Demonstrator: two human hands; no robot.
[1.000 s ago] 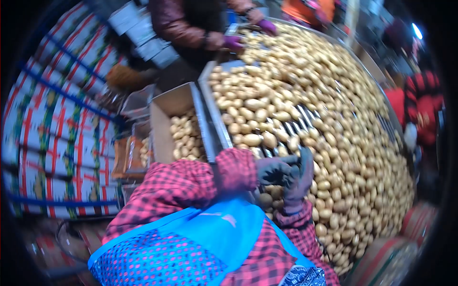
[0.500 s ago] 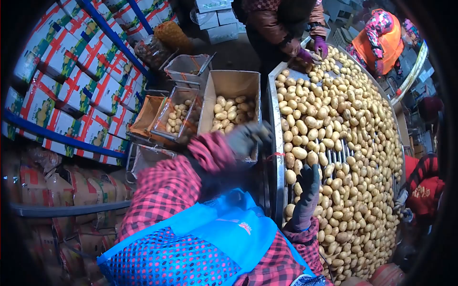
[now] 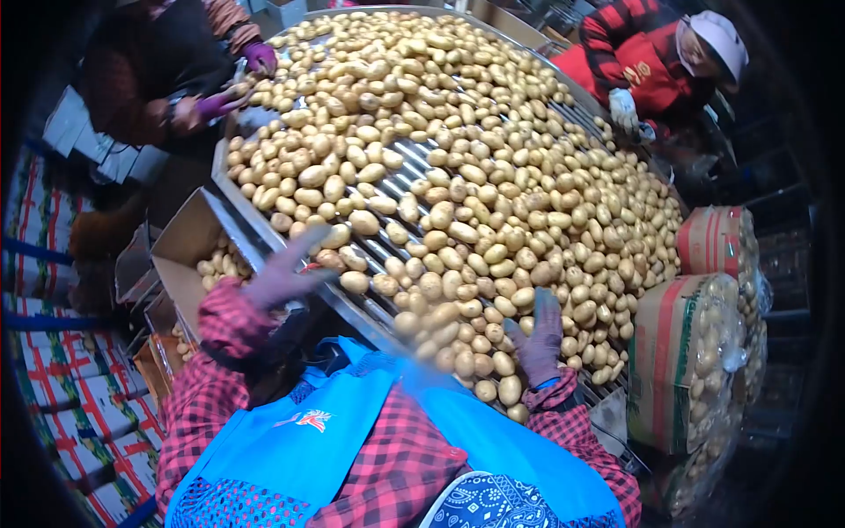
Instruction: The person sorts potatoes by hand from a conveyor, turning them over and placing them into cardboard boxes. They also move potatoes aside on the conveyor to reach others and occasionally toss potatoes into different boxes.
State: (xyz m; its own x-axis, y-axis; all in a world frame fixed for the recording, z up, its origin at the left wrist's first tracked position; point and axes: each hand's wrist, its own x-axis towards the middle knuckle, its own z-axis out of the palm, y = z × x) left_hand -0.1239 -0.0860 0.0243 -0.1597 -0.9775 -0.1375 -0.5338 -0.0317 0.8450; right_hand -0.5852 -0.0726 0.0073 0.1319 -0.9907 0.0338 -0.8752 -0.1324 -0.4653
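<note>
A broad heap of potatoes covers a metal roller table. My left hand, in a purple-grey glove, is over the table's near left edge, close to the nearest potatoes. Its fingers are stretched out and a little blurred, and no potato shows in them. Down at the near side of the heap, my gloved right hand touches the potatoes with its fingers apart. A cardboard box with potatoes inside stands left of the table, partly behind my left arm.
Across the table on the left, a person's purple-gloved hands are at the potatoes. Another person in red stands at the far right. Filled potato bags stand to the right. Stacked printed cartons are at the left.
My view has turned right, towards the table. My left hand has come from above the cardboard box to the table edge. My right hand stays open at the potatoes.
</note>
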